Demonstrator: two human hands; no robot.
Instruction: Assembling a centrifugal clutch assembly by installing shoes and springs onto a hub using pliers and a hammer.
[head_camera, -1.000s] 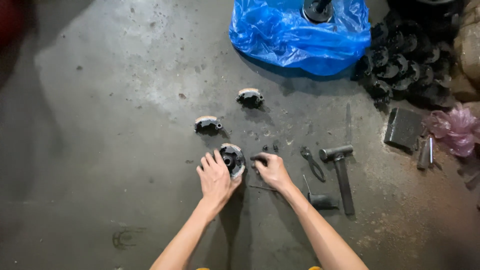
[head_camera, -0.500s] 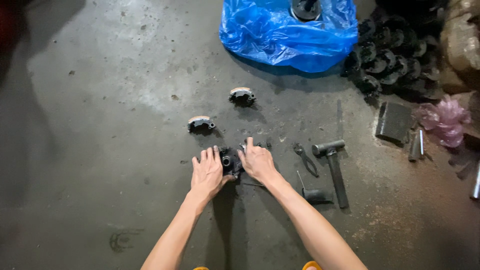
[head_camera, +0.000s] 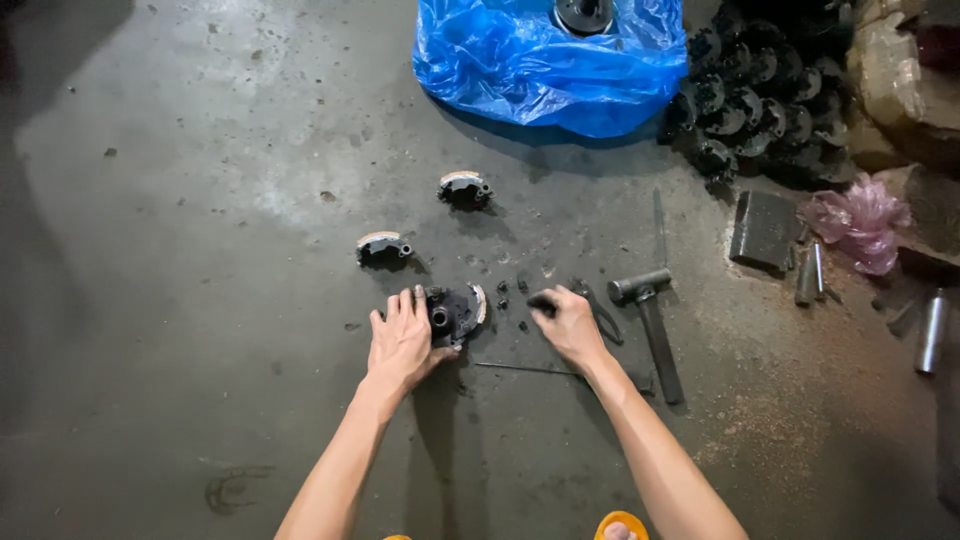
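The left hand (head_camera: 402, 340) lies flat, fingers spread, its thumb side touching the dark round metal part (head_camera: 456, 310) on the concrete floor (head_camera: 200, 250). The right hand (head_camera: 568, 322) pinches a small dark piece (head_camera: 541, 301) just right of that part. A hammer (head_camera: 650, 320) lies nearby.
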